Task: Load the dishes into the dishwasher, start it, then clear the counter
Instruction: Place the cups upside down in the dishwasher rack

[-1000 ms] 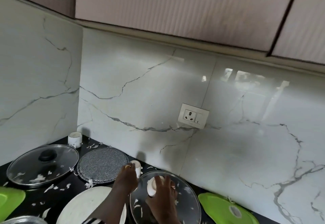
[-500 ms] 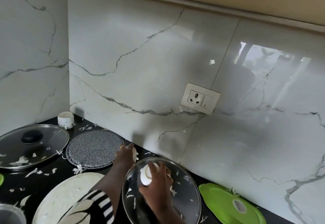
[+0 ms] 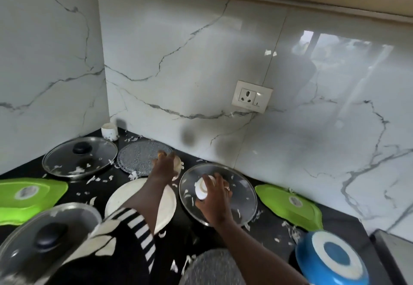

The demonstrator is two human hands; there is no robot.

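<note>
On the black counter (image 3: pixel 190 233), right hand (image 3: pixel 215 199) grips the white knob (image 3: pixel 201 189) of a round glass lid (image 3: pixel 242 195). Left hand (image 3: pixel 164 166) holds a small white cup (image 3: pixel 178 164) just left.

glossy white marble-veined wall (image 3: pixel 178 61) with a socket (image 3: pixel 251 96), black counter (image 3: pixel 183 235), window light reflected.

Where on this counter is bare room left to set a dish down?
Little. Bare black counter lies between the white plate, the white-knobbed glass lid and the blue bowl, scrap-strewn. A strip separates the right green plate from the wall. Leftward, lids and plates crowd closely.
</note>
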